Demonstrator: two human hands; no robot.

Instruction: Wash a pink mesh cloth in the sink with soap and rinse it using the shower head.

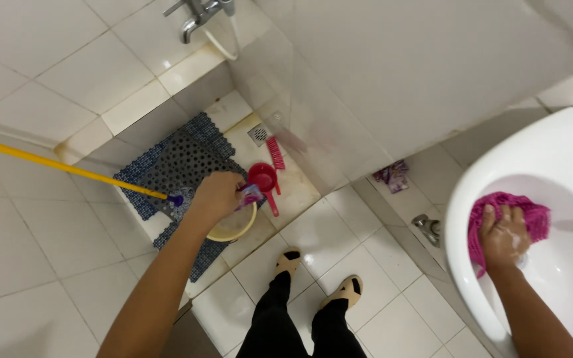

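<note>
Pink knobbly cloth (509, 215) under right hand (504, 237), in white basin (472, 179). Left hand (217, 195) grips small purple packet (252, 195). At its 5 o'clock: pale yellow bowl (237, 229). At 1 o'clock: red dipper (264, 179), red-pink brush (276, 152). At 9 o'clock: yellow mop pole (61, 166) w/ purple end. Dark blue-grey mat (180, 166), dotted w/ holes, woven-look blue edge. Floor tiles (366, 252) white, grey grout. Purple sachets (392, 176) at 3 o'clock. Sandals (343, 292) beige w/ black insole; trousers black.

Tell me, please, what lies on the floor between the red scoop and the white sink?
In the head view, mostly bare white floor tiles and a small purple packet lie between the red scoop and the white sink.
</note>
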